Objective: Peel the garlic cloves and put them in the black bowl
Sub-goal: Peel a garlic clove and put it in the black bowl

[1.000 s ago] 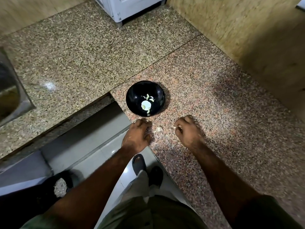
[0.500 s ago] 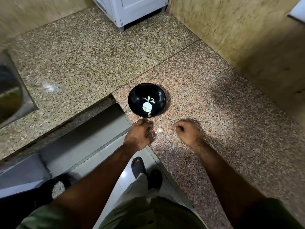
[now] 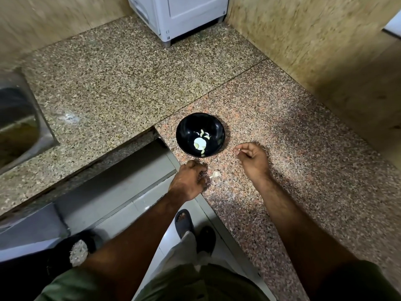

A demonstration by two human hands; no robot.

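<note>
The black bowl (image 3: 213,124) stands on the speckled granite counter and holds several pale peeled cloves (image 3: 200,143). My right hand (image 3: 252,158) hovers just right of the bowl and pinches a small garlic clove (image 3: 238,150) at its fingertips. My left hand (image 3: 189,180) rests on the counter's corner below the bowl, fingers curled; whether it holds anything is hidden. A whitish unpeeled piece of garlic (image 3: 215,174) lies on the counter between the two hands.
The counter (image 3: 303,170) is L-shaped with a cut-out corner edge beside my left hand. A steel sink (image 3: 19,131) sits at the far left. A white appliance (image 3: 180,16) stands at the back. Tiled walls close the right side.
My right hand has lifted from the counter and moved up toward the bowl's right side with the clove. My left hand has stayed at the corner.
</note>
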